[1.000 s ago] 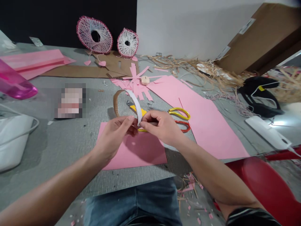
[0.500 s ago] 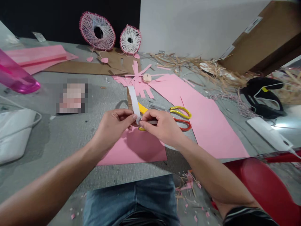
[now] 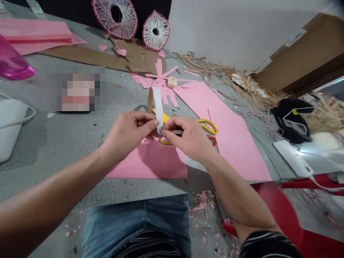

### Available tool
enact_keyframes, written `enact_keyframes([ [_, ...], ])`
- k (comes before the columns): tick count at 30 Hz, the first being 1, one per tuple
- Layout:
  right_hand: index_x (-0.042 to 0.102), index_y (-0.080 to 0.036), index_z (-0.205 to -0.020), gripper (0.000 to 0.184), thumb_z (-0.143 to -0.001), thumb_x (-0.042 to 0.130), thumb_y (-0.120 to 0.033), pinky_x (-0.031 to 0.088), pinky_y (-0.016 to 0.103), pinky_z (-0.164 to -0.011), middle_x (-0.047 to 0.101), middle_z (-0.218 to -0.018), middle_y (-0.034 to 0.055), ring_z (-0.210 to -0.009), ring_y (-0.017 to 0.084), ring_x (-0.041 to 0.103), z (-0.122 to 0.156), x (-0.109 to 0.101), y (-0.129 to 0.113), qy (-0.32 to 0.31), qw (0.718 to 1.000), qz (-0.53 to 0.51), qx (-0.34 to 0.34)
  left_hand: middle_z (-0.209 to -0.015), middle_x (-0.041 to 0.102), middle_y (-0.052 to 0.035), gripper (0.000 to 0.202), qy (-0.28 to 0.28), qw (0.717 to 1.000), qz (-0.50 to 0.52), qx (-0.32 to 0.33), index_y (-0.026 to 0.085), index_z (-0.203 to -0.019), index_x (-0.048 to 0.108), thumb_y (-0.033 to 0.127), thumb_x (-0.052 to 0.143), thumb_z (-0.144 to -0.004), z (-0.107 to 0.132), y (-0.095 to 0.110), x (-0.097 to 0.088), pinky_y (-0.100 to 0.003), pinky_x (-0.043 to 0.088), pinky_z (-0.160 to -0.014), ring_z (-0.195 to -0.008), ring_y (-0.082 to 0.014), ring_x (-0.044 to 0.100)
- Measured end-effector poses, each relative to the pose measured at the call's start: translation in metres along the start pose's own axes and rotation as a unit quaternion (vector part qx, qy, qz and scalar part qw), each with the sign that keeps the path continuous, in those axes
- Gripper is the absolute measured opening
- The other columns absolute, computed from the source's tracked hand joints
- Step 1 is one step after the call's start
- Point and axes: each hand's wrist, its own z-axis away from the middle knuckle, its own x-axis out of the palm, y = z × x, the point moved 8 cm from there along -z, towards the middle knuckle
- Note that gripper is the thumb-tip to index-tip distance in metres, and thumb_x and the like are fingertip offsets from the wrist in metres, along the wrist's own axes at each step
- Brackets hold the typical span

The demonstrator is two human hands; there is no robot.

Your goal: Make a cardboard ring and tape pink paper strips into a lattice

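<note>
My left hand [image 3: 131,130] is closed round the lower end of a curved cardboard strip [image 3: 150,100], which is bent into a loop. A white band of tape [image 3: 158,105] runs along its outer face. The thumb and forefinger of my right hand [image 3: 192,138] pinch at the tape's lower end. Underneath the hands lie scissors with yellow handles [image 3: 208,126], a red-handled pair [image 3: 213,139] and a yellow jagged-edged tool [image 3: 163,116], each partly hidden. A pink paper sheet [image 3: 161,163] is below them on the table.
Cut pink paper strips [image 3: 159,77] and a round beige piece [image 3: 172,82] lie behind the hands. A large pink sheet [image 3: 233,132] spreads to the right. Two thread-wound rings [image 3: 156,32] stand at the back. A blurred-out object [image 3: 76,93] lies left; a white glue gun [image 3: 292,157] lies right.
The view has shifted, with the background sitting higher. The cardboard strip now shows a more rounded loop, its white tape turned more towards me. Both hands keep their hold.
</note>
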Motion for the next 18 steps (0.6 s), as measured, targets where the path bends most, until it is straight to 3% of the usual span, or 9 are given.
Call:
enact_keyframes([
  [9,0.060,-0.019,-0.074,0.011,-0.084,0.065,-0.020,0.049,0.026,-0.067,0.065,-0.070,-0.0027,-0.064,0.011,0.058,0.0004,0.0024,-0.0001,-0.012,1.000,-0.021,0.020,-0.062,0.072,-0.0030,0.015,0.007,1.000,-0.003,0.001,0.018,-0.068,0.076,0.031,0.079,-0.073,-0.0006,0.0006,0.0000,-0.028,0.057,-0.060,-0.061,-0.0188,0.070],
  [18,0.061,-0.019,-0.074,0.012,-0.084,0.066,-0.024,0.047,0.026,-0.066,0.064,-0.068,-0.0029,-0.065,0.011,0.059,0.0002,0.0026,0.0027,-0.018,1.000,-0.008,0.023,-0.064,0.073,0.0001,0.010,0.000,0.998,-0.057,-0.005,0.019,-0.072,0.075,0.026,0.071,-0.077,-0.0003,0.0001,0.0000,-0.022,0.057,-0.061,-0.061,-0.0144,0.070],
])
